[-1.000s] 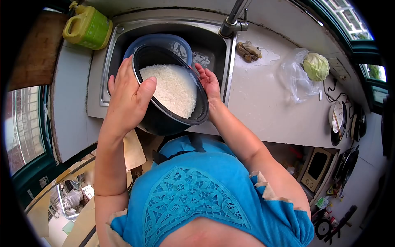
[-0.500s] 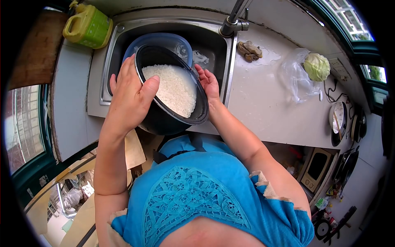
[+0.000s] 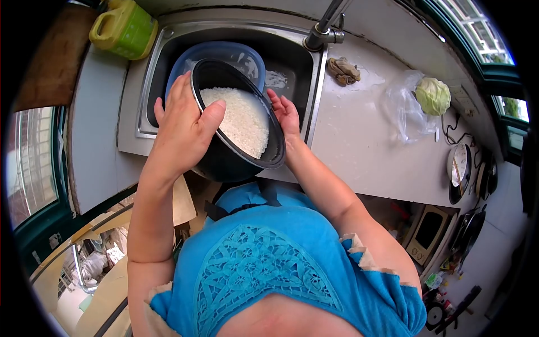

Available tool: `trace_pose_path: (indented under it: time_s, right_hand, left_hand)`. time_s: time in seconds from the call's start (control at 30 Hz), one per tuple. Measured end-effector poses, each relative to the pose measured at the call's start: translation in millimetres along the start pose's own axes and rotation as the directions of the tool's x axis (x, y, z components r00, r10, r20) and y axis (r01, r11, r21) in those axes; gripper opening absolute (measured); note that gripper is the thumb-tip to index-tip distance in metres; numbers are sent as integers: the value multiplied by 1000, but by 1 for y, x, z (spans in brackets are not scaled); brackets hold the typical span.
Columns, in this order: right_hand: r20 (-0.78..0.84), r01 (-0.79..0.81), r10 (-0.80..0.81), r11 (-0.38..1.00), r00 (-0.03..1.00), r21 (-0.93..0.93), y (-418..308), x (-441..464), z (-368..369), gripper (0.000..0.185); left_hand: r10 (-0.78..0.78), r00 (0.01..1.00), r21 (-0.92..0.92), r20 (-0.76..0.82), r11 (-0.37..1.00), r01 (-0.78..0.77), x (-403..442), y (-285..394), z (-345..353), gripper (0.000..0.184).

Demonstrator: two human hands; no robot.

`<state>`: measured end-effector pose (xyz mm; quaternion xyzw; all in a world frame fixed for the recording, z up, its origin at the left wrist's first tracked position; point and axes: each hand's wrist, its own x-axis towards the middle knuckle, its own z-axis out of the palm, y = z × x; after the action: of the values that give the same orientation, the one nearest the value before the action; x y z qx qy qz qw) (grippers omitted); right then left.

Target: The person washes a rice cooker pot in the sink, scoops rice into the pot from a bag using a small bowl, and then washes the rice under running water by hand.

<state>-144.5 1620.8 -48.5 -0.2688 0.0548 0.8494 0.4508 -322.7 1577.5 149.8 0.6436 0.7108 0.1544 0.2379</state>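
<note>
A black inner pot of a rice cooker (image 3: 227, 160) is tilted over the near edge of the sink, its mouth toward the far side. Wet white rice (image 3: 240, 121) lies inside, with a little cloudy water along its right edge. My left hand (image 3: 188, 121) grips the pot's left rim, the thumb over the rim and fingers along the outer side. My right hand (image 3: 285, 115) is cupped against the right side, partly hidden behind the pot. Beyond the pot, a blue plastic basin (image 3: 252, 56) sits in the steel sink (image 3: 307, 67).
A faucet (image 3: 323, 36) rises behind the sink's right corner. On the right counter (image 3: 359, 151) lie a crumpled brown cloth (image 3: 343, 71), a clear plastic bag (image 3: 405, 106) and a cabbage (image 3: 433, 95). A green-yellow jug (image 3: 124, 33) stands at the far left.
The view has shifted slightly. The pot has moved a little to the right with both hands on it, still tilted, with the rice inside.
</note>
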Motion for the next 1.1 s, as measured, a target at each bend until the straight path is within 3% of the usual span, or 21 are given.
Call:
trace_pose_path:
  time_s: [0.53, 0.73, 0.8, 0.87, 0.97, 1.0, 1.07, 1.1]
  right_hand:
    - [-17, -1, 1, 1000, 1000, -23, 5, -1, -2, 35]
    - [22, 42, -39, 986, 999, -160, -11, 3, -3, 36]
    - [-16, 69, -75, 968, 997, -241, -22, -2, 14, 35]
    - [57, 142, -131, 923, 990, -358, -31, 2, 20, 35]
    - [202, 240, -152, 802, 967, -546, -41, 11, 36, 35]
    - [230, 246, -121, 710, 966, -660, -44, 13, 44, 34]
    - [270, 261, -53, 481, 961, -837, -50, 18, 57, 34]
    - [369, 362, -32, 291, 929, -886, -53, 25, 58, 42]
  left_hand:
    - [-13, 1000, -14, -15, 1000, 12, -1, -7, 7, 79]
    - [-63, 998, -225, -8, 972, 60, -14, -20, 8, 79]
    - [-110, 994, -460, -28, 884, 84, -26, -51, 30, 72]
    - [-174, 984, -638, -25, 760, 118, -45, -68, 51, 71]
    - [-322, 940, -897, 115, 372, 237, -67, -76, 78, 71]
    - [-349, 923, -950, 164, 197, 243, -72, -72, 83, 72]
    - [-381, 908, -967, 175, 107, 232, -81, -65, 89, 73]
    - [-392, 902, -972, 183, 64, 225, -82, -64, 90, 73]
